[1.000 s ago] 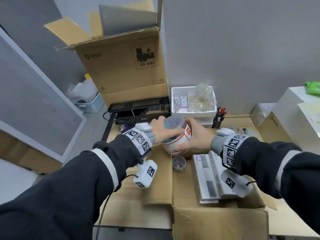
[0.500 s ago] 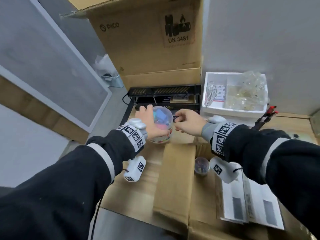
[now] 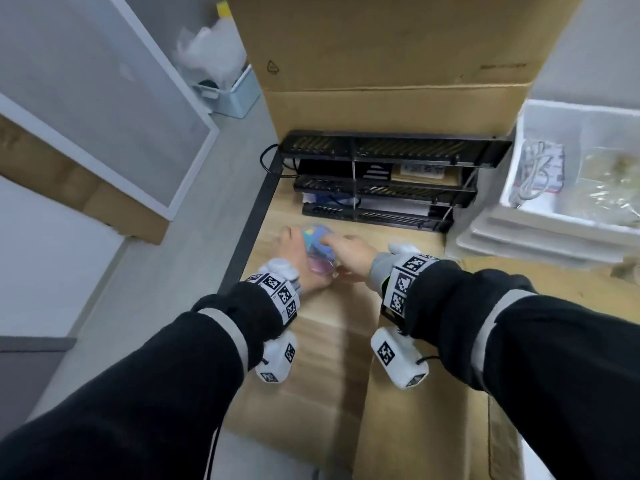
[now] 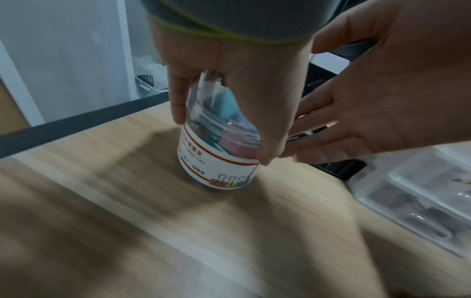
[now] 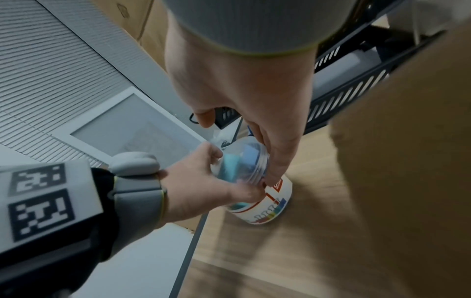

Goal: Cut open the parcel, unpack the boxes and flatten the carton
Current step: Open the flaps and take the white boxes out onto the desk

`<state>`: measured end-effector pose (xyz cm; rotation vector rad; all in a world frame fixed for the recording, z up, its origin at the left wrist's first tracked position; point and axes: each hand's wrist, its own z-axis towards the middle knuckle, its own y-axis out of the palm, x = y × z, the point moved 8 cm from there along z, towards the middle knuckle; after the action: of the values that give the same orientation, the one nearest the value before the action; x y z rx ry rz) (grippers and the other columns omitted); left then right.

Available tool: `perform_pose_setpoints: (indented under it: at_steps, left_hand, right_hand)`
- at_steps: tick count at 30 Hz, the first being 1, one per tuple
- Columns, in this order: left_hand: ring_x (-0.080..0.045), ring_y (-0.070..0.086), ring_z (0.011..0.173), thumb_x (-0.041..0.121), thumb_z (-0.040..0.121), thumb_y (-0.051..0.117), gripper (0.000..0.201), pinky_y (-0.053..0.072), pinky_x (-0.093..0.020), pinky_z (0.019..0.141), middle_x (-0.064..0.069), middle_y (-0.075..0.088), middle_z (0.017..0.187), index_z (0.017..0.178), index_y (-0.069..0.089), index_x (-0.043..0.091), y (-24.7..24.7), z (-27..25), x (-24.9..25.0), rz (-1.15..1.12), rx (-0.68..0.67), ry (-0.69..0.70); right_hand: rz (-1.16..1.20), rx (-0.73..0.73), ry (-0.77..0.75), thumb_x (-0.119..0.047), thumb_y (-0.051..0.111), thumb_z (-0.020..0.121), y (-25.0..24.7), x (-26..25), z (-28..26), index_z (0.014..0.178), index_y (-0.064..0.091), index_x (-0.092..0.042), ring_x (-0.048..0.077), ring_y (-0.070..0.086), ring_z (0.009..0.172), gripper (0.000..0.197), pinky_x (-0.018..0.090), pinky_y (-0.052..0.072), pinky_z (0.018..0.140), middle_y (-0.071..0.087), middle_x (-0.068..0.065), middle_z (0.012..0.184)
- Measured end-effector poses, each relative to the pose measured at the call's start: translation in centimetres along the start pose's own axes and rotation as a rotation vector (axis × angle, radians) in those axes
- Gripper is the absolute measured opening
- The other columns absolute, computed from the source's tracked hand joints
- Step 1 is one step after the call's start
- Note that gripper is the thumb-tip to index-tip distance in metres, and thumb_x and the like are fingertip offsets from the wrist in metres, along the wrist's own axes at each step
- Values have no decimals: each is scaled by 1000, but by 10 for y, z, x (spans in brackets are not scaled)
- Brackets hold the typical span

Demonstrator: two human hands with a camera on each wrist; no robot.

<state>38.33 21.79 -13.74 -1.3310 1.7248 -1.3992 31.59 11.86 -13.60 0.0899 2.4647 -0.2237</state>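
- Head view: both hands meet on a clear tub of binder clips [image 3: 317, 251] near the tabletop's [image 3: 394, 237] left edge, in front of a black tray rack [image 3: 381, 181]; the opened carton [image 3: 433, 393] lies nearer, not yet flattened.
- Left wrist view: the left hand [image 4: 229, 84] curls over the tub's lid, setting it on the wood.
- Right wrist view: the right hand [image 5: 244, 96] touches the tub's side with straightish fingers. Unpacking looks underway.

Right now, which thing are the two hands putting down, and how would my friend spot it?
Find the big brown carton at the back of the wooden desk, then the black tray rack under it. Just in front, the left hand grips a small round clear tub. Only it has colourful clips inside and a white, red-edged label.
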Motion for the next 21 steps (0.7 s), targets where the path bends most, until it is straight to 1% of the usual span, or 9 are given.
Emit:
perform_pose_setpoints:
  at_steps: [2,4,5,8,11,14,18,19,21]
  left_hand:
    - [-27,49,111,47,72,76,76,43,-39,95,-9,45,123,126,41,7,-1,7,-3,2,10,18]
    - [-30,50,108,45,69,78,77,44,-39,92,-10,43,124,125,41,7,-1,19,-9,-53,24,6]
    - [-31,51,106,43,67,77,77,46,-40,89,-10,42,125,125,40,8,2,27,-15,-82,15,-9]
    - [-33,51,101,39,70,70,66,49,-43,87,-11,40,126,123,42,13,3,43,-19,-137,34,-11]
    - [-36,50,110,46,72,66,73,49,-45,89,-16,34,141,134,40,18,7,50,-20,-108,41,-2]
    - [-38,40,129,61,72,69,95,45,-45,101,-17,16,156,148,28,21,15,50,-21,-69,11,-17]
    - [-35,36,126,80,64,60,108,39,-42,103,-16,28,143,144,30,15,-3,38,-11,171,50,41]
    - [-34,37,123,78,63,60,105,39,-42,102,-15,31,139,142,33,13,-10,32,-4,193,56,77]
    - [-33,38,119,64,67,64,89,41,-42,99,-13,32,136,135,40,12,-24,20,17,131,76,164]
  right_hand:
    - [6,32,-21,-47,55,80,6,-4,14,125,54,-10,30,60,90,58,40,53,82,60,12,105]
    - [16,69,-53,-47,54,72,5,-13,20,123,56,-9,31,61,95,63,39,48,82,62,14,109]
    - [23,76,-62,-45,55,76,8,-17,25,125,56,-10,32,61,100,60,39,47,84,63,14,113]
    - [43,88,-62,-40,52,90,6,-22,33,137,52,-16,32,57,118,53,42,45,105,60,11,130]
    - [72,104,-62,-36,52,92,1,-26,42,141,48,-19,29,55,121,52,46,44,108,59,10,133]
    - [74,104,-55,-33,53,92,-5,-29,40,138,50,-16,29,58,118,49,47,47,104,60,12,129]
    - [-37,127,-31,-40,57,78,-18,-32,25,123,54,-11,28,67,95,54,45,56,91,66,12,110]
    - [-32,126,-49,-37,58,78,-24,-35,18,114,58,-9,28,68,87,45,41,58,85,67,12,103]
    - [12,107,-118,-21,55,86,-40,-45,-1,90,61,-7,27,64,71,16,31,56,65,67,17,88]
